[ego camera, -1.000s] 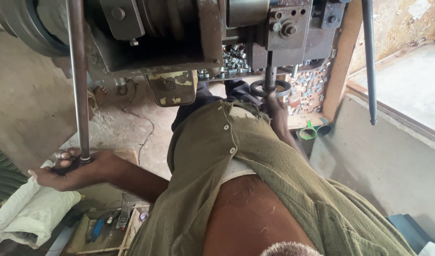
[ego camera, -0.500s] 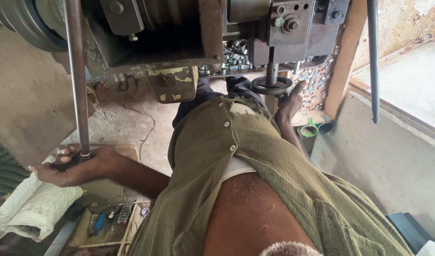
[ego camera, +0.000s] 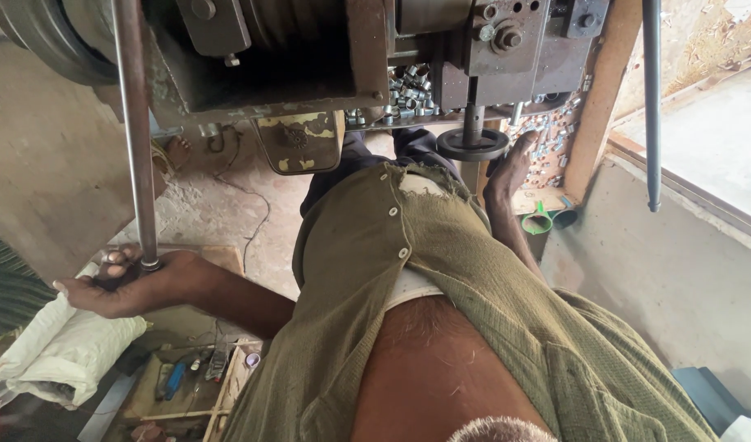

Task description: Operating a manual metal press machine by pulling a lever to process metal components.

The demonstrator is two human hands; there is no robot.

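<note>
My left hand [ego camera: 122,282] is curled around the lower end of a long steel rod [ego camera: 134,139], which rises to a heavy, dark metal machine [ego camera: 310,49] above. My right hand [ego camera: 506,176] reaches up beside a small black handwheel [ego camera: 472,145] on a vertical spindle. Its extended fingertips touch the wheel's right rim without closing round it. My olive button shirt [ego camera: 441,270] fills the middle of the view and hides most of my right forearm.
A heap of small shiny metal parts [ego camera: 400,86] lies under the machine. A white sack [ego camera: 65,352] and a wooden tray of tools [ego camera: 187,381] lie at lower left. A green cup [ego camera: 539,221], a second hanging rod [ego camera: 652,106] and a concrete ledge [ego camera: 678,270] are at right.
My right hand has slid from behind the handwheel to its right side, fingers now stretched out. My left hand keeps hold of the rod's end, which has shifted slightly left.
</note>
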